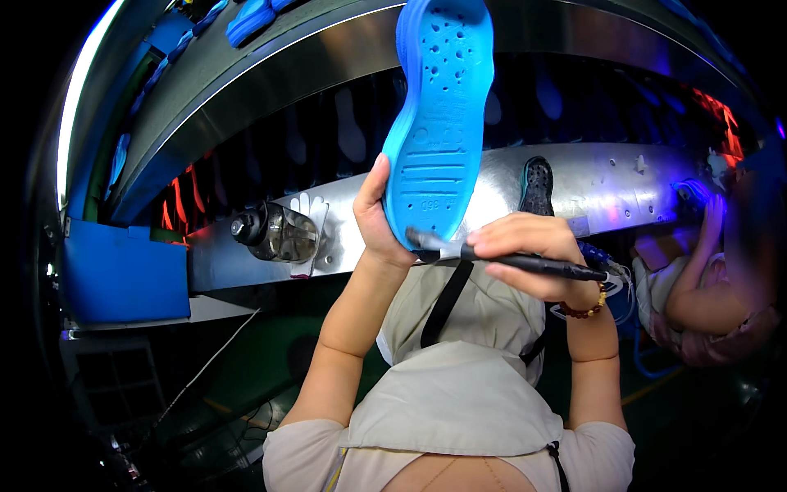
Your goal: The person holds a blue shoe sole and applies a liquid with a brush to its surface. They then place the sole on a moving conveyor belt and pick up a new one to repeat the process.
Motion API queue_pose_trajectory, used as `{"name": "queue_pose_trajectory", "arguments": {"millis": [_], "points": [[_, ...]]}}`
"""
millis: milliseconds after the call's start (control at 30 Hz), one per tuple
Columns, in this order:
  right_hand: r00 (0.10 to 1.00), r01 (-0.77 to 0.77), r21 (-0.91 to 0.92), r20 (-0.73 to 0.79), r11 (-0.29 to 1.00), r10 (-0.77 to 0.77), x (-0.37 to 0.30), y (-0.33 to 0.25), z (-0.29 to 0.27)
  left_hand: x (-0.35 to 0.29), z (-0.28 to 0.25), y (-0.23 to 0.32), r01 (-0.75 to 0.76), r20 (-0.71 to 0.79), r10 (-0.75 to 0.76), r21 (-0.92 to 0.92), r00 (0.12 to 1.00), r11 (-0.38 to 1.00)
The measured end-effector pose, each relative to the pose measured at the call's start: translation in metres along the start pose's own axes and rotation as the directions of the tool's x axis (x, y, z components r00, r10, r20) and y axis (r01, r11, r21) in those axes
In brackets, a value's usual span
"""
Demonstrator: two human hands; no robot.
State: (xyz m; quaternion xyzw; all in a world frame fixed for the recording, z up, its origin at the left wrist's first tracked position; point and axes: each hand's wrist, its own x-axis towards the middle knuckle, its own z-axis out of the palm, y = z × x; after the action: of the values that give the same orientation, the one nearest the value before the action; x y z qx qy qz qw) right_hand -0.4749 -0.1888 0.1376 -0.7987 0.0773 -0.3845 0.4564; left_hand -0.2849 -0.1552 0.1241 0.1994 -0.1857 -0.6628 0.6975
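Note:
A bright blue shoe sole (pixel 438 139) stands nearly upright in front of me, its hollow side with ribs and small holes facing me. My left hand (pixel 381 213) grips it at the lower left, thumb along the edge and fingers hidden behind the heel end. In my right hand (pixel 529 250) is a brush with a black handle (pixel 545 266), held between thumb and fingers. Its pale bristles (pixel 422 239) are at the heel edge of the sole; whether they press on it I cannot tell.
Beyond my hands runs a metal ledge (pixel 352 238) bearing a dark bottle (pixel 275 232), a white glove (pixel 316 215) and a dark sole (pixel 537 187). Blue pieces (pixel 250 20) lie on the belt behind. Another person's arm (pixel 705 238) handles a blue piece at the right.

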Motion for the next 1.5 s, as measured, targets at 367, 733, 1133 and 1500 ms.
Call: {"name": "queue_pose_trajectory", "arguments": {"millis": [367,733,1133,1500], "points": [[0.985,-0.017,0.028,0.173,0.999,0.011,-0.002,-0.019,-0.011,0.013,-0.008,0.022,0.428,0.145,-0.411,-0.114,0.900,0.896],[0.931,-0.102,-0.001,0.351,0.995,0.096,-0.003,-0.005,-0.039,0.001,0.022,0.024,0.710,-0.232,-0.690,0.425,0.685,0.562],[0.780,-0.155,-0.272,0.557,0.950,0.287,0.008,0.006,-0.071,-0.004,0.024,0.036,0.664,-0.371,-0.611,0.653,0.700,0.364],[0.842,-0.495,0.185,-0.142,0.849,0.521,-0.018,0.059,-0.065,-0.003,-0.034,-0.006,0.598,-0.059,-0.595,0.082,0.801,0.797]]}}
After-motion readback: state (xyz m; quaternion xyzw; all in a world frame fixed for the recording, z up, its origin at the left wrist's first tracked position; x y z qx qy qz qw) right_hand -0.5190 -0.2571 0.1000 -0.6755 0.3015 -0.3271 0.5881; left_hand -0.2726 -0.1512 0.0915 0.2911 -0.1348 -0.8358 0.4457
